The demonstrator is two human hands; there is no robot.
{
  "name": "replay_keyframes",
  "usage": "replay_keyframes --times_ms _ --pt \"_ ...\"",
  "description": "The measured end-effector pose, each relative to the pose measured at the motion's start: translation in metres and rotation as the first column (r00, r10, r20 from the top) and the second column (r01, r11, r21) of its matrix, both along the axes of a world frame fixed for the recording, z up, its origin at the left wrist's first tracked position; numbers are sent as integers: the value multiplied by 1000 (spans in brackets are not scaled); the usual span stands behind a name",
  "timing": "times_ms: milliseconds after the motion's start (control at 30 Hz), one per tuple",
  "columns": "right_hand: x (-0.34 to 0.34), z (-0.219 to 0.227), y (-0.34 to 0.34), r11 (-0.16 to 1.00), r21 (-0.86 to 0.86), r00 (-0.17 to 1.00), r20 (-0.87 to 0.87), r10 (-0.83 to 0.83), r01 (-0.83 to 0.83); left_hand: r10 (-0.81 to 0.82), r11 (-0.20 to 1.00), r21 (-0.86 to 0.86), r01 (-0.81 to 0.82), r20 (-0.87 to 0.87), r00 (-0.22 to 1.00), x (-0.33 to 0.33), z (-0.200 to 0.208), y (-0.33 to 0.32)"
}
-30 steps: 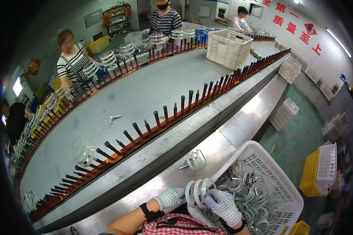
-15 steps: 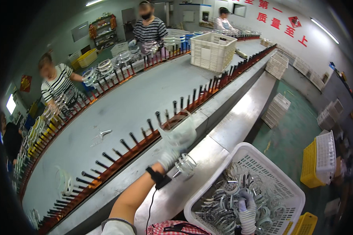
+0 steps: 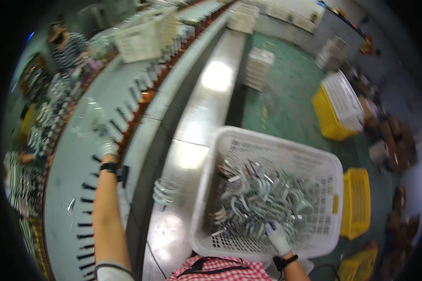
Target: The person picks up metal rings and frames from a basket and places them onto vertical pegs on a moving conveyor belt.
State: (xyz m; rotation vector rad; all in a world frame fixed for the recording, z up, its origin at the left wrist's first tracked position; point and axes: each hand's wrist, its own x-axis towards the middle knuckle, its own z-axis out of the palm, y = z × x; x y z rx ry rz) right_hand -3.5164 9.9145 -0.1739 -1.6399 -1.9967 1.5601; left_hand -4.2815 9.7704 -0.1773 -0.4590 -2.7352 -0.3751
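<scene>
My left hand [image 3: 109,146], in a whitish glove, reaches over the row of dark pegs along the conveyor. Just beyond its fingers is a clear curved piece [image 3: 94,112]; motion smears both, so whether I grip it is not plain. My right hand [image 3: 279,240], gloved too, is low in the white basket [image 3: 328,164], its fingertips bent into a heap of clear curved pieces [image 3: 262,196]. What those fingers pinch is hidden among the pieces. Between my arms, a clear coil-like piece [image 3: 165,191] rests on the metal ledge [image 3: 187,157].
A large white crate [image 3: 145,42] stands on the conveyor [image 3: 75,173]. Across from me works a person in a striped top [image 3: 68,51], with racks of clear pieces nearby. Yellow crates [image 3: 356,201] and a white crate stack [image 3: 259,69] stand on the green floor.
My view has swung right and down toward the basket. My left hand has moved from the near ledge out over the conveyor pegs. My right hand stays at the heap.
</scene>
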Motion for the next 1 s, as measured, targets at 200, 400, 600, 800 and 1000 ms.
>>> replay_keyframes --times_ms 200,400,600,800,1000 --pt "80 8 58 982 -60 968 190 -163 177 6 933 350 -85 221 975 100 25 31" --pt "93 -34 117 964 72 933 246 -264 254 -367 765 644 14 419 830 308 111 52" --pt "14 -92 119 993 -109 968 241 67 -42 -544 793 609 23 690 477 448 110 29" --pt "-44 -110 128 972 -236 818 561 124 15 -509 770 582 -262 808 298 490 123 10" --pt "-45 -57 125 941 -190 845 417 335 -280 -449 839 487 -243 872 195 488 157 20"
